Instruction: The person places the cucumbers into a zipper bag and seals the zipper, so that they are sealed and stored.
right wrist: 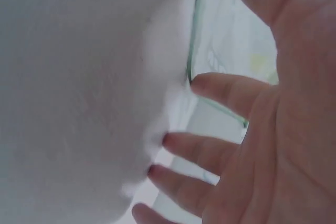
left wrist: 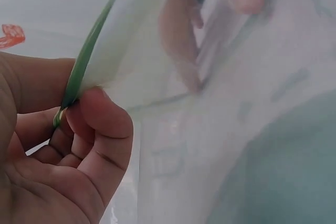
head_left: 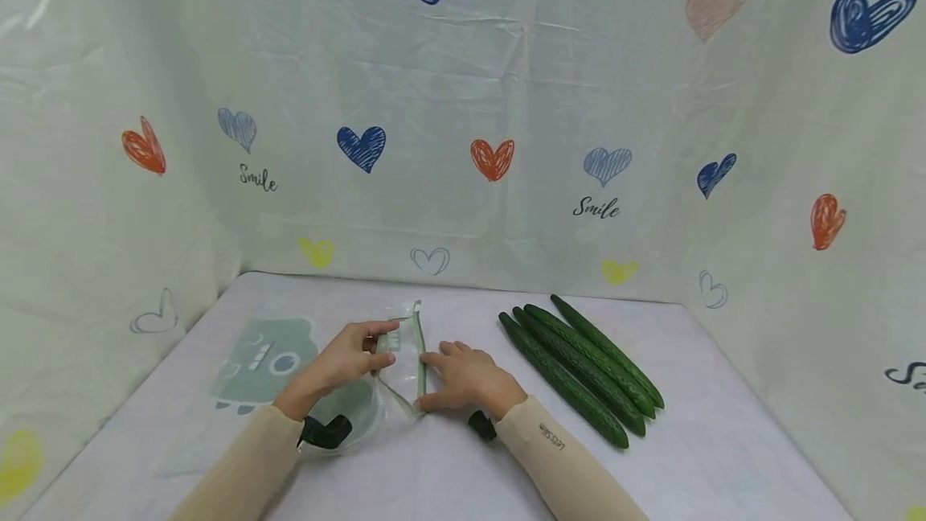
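Note:
A clear plastic bag point(head_left: 403, 356) with green edging along its mouth stands spread between both hands. My left hand point(head_left: 350, 356) pinches one green edge of the bag between thumb and curled fingers, as the left wrist view shows close up at the green strip point(left wrist: 86, 64). Against the opposite edge rests my right hand point(head_left: 466, 380), its fingers spread and fairly straight. In the right wrist view, a fingertip point(right wrist: 202, 83) touches the green rim point(right wrist: 194, 40). Several long green cucumbers point(head_left: 579, 368) lie side by side to the right of the right hand.
Clear film with a pale green cartoon print point(head_left: 253, 364) lies flat on the white table point(head_left: 448, 473), left of the left hand. A white curtain point(head_left: 463, 71) with printed hearts hangs behind the table and at both sides. Dark devices point(head_left: 329, 431) sit at the wrists.

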`<state>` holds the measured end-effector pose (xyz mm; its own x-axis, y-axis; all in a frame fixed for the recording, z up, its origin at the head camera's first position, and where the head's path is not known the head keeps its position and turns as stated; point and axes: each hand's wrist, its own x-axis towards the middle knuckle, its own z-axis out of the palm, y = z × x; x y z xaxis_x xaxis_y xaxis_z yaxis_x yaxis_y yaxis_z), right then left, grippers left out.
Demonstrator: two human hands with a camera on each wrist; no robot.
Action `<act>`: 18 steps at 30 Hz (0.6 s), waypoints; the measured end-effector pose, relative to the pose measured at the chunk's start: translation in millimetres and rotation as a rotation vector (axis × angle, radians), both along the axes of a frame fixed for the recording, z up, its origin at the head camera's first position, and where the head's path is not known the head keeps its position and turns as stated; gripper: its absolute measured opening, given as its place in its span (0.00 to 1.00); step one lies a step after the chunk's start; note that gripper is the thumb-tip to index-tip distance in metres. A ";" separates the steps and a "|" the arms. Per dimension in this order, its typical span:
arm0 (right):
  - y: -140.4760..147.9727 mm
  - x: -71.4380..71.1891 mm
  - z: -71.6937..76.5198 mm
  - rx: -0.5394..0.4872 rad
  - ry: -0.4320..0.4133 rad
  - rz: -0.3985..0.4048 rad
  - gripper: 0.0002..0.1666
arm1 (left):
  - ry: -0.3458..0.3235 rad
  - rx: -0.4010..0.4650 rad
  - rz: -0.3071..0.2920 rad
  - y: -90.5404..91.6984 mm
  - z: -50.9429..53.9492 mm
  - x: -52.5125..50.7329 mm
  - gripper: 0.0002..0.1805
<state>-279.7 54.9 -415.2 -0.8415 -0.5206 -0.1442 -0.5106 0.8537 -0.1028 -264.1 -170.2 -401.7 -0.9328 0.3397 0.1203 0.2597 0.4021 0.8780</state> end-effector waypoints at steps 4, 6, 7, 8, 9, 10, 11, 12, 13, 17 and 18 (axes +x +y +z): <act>9.2 -1.1 3.9 -0.085 -0.069 0.011 0.50 | -0.003 0.018 -0.012 6.3 0.9 4.7 0.29; 14.4 -2.9 6.4 -0.134 -0.097 0.017 0.52 | -0.003 0.011 -0.006 7.9 -0.9 4.2 0.29; 17.3 -3.4 7.7 -0.156 -0.108 0.018 0.52 | -0.005 0.015 -0.006 7.8 -2.2 3.7 0.30; 20.4 -3.7 9.2 -0.176 -0.117 0.020 0.52 | -0.010 0.017 -0.002 7.2 -7.0 0.9 0.30; 24.0 -3.4 11.0 -0.194 -0.119 0.022 0.52 | -0.014 0.018 0.001 6.6 -10.5 -1.0 0.30; 27.9 -3.3 13.1 -0.215 -0.121 0.022 0.53 | -0.013 0.015 0.002 6.8 -11.7 -1.5 0.30; 32.4 -2.8 15.3 -0.235 -0.121 0.022 0.53 | -0.011 0.016 0.000 7.0 -13.0 -1.8 0.30; 37.7 -1.8 17.2 -0.246 -0.113 0.020 0.53 | -0.012 0.017 0.001 7.3 -13.6 -1.9 0.30; 43.6 -1.1 18.7 -0.254 -0.104 0.018 0.53 | -0.015 0.022 -0.001 7.7 -14.3 -1.9 0.30; 72.6 1.3 20.4 -0.257 -0.038 0.002 0.52 | -0.011 0.019 -0.003 9.0 -15.2 -2.3 0.30; 80.5 1.6 19.8 -0.251 -0.016 -0.007 0.52 | -0.014 0.019 -0.002 9.4 -14.6 -2.2 0.30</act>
<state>-278.1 135.4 -395.4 -0.8437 -0.5363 -0.0246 -0.5015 0.8036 -0.3206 -266.3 -160.8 -416.4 -0.9339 0.3391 0.1137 0.2481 0.3853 0.8888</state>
